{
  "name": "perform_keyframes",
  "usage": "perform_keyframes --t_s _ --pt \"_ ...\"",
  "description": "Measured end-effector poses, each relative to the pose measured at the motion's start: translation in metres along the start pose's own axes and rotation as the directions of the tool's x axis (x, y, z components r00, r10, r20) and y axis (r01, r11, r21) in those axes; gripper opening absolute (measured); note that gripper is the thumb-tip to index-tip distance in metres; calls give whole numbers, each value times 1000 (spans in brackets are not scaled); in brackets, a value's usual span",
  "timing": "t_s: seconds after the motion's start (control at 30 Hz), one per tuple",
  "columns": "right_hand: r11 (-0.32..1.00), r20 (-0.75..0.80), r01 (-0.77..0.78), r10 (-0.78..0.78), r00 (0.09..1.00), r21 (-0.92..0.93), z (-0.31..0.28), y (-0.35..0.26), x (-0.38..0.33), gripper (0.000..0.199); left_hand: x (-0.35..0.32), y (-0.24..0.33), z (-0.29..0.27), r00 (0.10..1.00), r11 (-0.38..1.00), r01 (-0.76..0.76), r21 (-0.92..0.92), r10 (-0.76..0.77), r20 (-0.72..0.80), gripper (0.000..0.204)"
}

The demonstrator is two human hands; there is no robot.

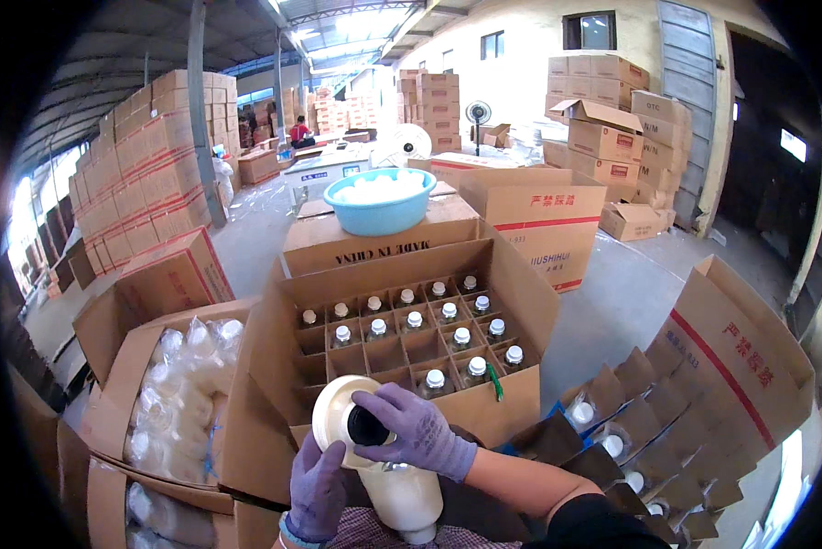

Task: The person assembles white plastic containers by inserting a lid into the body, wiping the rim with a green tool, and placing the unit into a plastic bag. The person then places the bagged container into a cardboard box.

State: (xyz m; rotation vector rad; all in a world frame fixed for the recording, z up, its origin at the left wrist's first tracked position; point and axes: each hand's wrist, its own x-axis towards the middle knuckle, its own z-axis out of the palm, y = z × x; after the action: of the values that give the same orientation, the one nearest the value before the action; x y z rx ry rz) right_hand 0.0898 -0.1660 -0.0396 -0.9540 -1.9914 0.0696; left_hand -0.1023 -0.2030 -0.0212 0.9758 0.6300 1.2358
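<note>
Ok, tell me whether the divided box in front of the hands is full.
Not full. The divided box has capped bottles in most cells, but several cells at its near left are empty.

Purple gloves point(420, 430) hold a cream-white bottle point(388, 467) with black cap point(367, 426); the basin point(381, 206) is light blue, the cartons point(402, 339) brown.
</note>
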Motion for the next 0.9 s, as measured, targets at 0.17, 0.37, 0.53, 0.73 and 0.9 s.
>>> perform_keyframes --t_s 0.17,0.37,0.53,0.73,0.9 --pt "554 274 -443 364 890 705 14 -10 -6 54 -23 -32 -7 806 391 -517 761 522 279 62" --pt "849 171 -337 291 941 407 -14 -35 -15 61 -22 9 1 949 907 -223 358 118 292 79" --pt "639 279 -427 324 904 640 13 -10 -26 65 -20 -4 0 904 678 -390 623 152 399 67" --pt "729 245 -443 369 896 522 -6 -23 -16 50 -21 6 14 884 713 -457 531 302 356 83" --pt "787 68 -226 229 971 574 30 -7 -22 48 -17 -23 2 972 922 -170 348 99 211 82"
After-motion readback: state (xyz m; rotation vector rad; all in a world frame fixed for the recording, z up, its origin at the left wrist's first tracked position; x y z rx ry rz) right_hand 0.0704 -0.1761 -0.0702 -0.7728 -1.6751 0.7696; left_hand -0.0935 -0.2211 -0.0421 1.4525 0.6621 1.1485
